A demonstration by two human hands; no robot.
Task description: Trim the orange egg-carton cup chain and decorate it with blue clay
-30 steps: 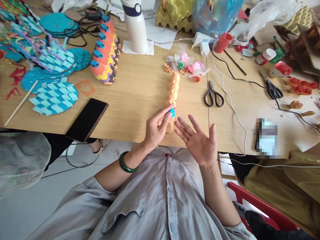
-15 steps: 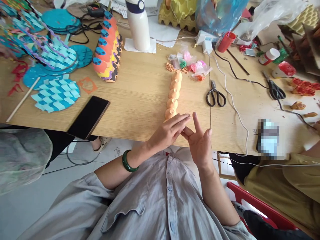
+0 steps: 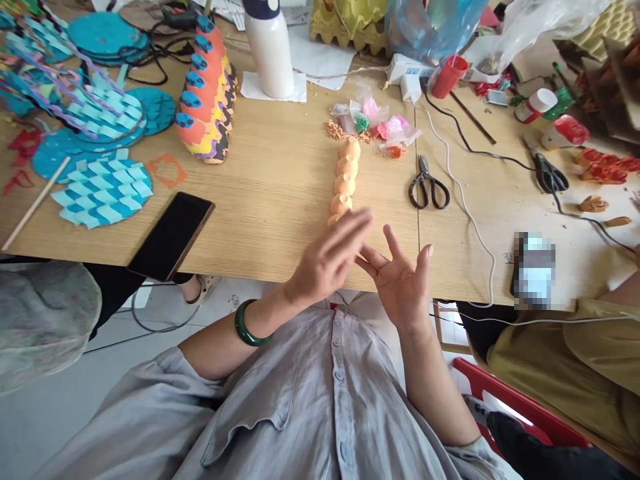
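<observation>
My left hand (image 3: 323, 257), with a green bangle (image 3: 247, 323) at the wrist, is raised over the table's front edge, its fingers stretched out and slightly blurred. Beside it my right hand (image 3: 403, 283) is turned palm up with its fingers spread. The palm shows nothing in it; whether something small lies between the hands' fingertips I cannot tell. Just beyond the left fingers, a row of pale orange scalloped pieces (image 3: 345, 183) lies on the wooden table (image 3: 280, 180); its near end is partly hidden. Black-handled scissors (image 3: 429, 187) lie to the right of the row.
A black phone (image 3: 173, 237), a striped orange piece (image 3: 207, 100) and blue woven discs (image 3: 105, 190) are on the left. Bagged coloured clay (image 3: 387, 127), a white bottle (image 3: 270, 53) and a red cup (image 3: 450, 77) stand farther back. Other people sit at both sides.
My left hand has moved slightly left and up, away from the right hand's palm. The right thumb is spread a little farther out. The whole view has shifted slightly.
</observation>
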